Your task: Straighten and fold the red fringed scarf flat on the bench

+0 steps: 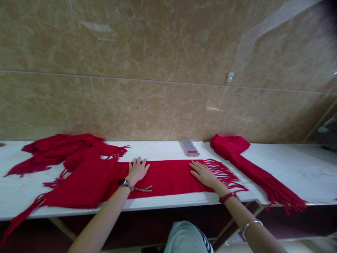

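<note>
A red fringed scarf lies spread flat along the front of the white table, its tassels fanned out at the right end. Flat on its middle part rests my left hand, fingers spread. My right hand lies palm down near the tasselled end, its fingers stretched out too. Toward the left, the cloth turns into a wider, layered part, with some tassels hanging over the front edge. Neither hand grips anything.
A heap of crumpled red scarves lies at the back left. Another red scarf stretches toward the front edge at the right. A phone lies behind the flat scarf. The white table backs onto a tiled wall.
</note>
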`<state>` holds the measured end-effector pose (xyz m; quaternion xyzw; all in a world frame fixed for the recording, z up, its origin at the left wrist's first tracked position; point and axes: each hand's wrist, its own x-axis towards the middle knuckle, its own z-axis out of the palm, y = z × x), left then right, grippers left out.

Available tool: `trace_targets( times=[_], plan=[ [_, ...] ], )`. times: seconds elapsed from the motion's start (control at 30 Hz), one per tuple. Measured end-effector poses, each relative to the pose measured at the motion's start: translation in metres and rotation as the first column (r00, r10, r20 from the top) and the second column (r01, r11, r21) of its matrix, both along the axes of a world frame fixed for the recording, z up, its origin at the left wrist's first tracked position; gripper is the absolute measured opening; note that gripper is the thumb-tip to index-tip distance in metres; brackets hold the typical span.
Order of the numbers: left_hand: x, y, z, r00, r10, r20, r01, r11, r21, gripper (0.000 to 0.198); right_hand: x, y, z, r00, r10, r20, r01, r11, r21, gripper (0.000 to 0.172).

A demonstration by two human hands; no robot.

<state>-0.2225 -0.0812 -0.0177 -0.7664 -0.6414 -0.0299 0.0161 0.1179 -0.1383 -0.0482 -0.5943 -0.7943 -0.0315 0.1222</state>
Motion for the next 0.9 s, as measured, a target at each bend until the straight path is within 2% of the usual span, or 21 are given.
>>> trace_targets(
  times=[0.2,0.33,0.4,0.47,0.53,0.6,0.67,0.73,0.8,0.9],
  plan=[
    [0.0,0.0,-0.003,1.0,-0.008,0.001,0.008,0.998,0.069,0.048,-0.003,-0.002,0.004,0.992,-0.072,-0.103,0.069,0.997,-0.027,0.046],
    [0.003,-0.003,-0.004,1.0,-0.002,-0.008,0.002,0.995,0.101,0.045,-0.002,-0.002,0.004,0.989,-0.073,-0.126,0.07,0.997,-0.032,0.046],
    [0.003,-0.008,0.003,0.999,0.006,-0.047,0.001,0.99,0.144,0.044,-0.002,-0.002,0.005,0.99,-0.071,-0.12,0.068,0.997,-0.03,0.045],
    [-0.001,-0.015,0.015,0.993,-0.002,-0.121,0.028,0.978,0.209,0.042,-0.004,-0.002,0.008,0.992,-0.081,-0.092,0.079,0.996,-0.031,0.044],
    [-0.012,-0.023,0.032,0.983,0.022,-0.184,0.028,0.964,0.263,0.043,-0.011,0.0,0.014,0.995,-0.088,-0.052,0.087,0.996,-0.021,0.044],
    [-0.029,-0.032,0.048,0.973,0.13,-0.189,-0.072,0.955,0.288,0.055,-0.024,0.001,0.02,0.997,-0.07,-0.037,0.071,0.997,0.011,0.048],
    [-0.05,-0.042,0.06,0.944,0.282,-0.169,-0.24,0.943,0.232,0.069,-0.042,0.001,0.025,0.998,-0.008,-0.057,0.01,0.999,0.036,0.053],
    [-0.069,-0.052,0.064,0.913,0.37,-0.17,-0.356,0.928,0.107,0.077,-0.06,0.001,0.027,0.994,0.079,-0.075,-0.078,0.997,0.015,0.054],
    [-0.084,-0.06,0.063,0.912,0.363,-0.191,-0.365,0.931,0.026,0.077,-0.072,0.0,0.025,0.987,0.143,-0.078,-0.146,0.988,-0.038,0.053],
    [-0.097,-0.07,0.061,0.931,0.263,-0.252,-0.26,0.965,0.045,0.074,-0.077,0.001,0.02,0.982,0.171,-0.085,-0.178,0.981,-0.081,0.05]
  ],
)
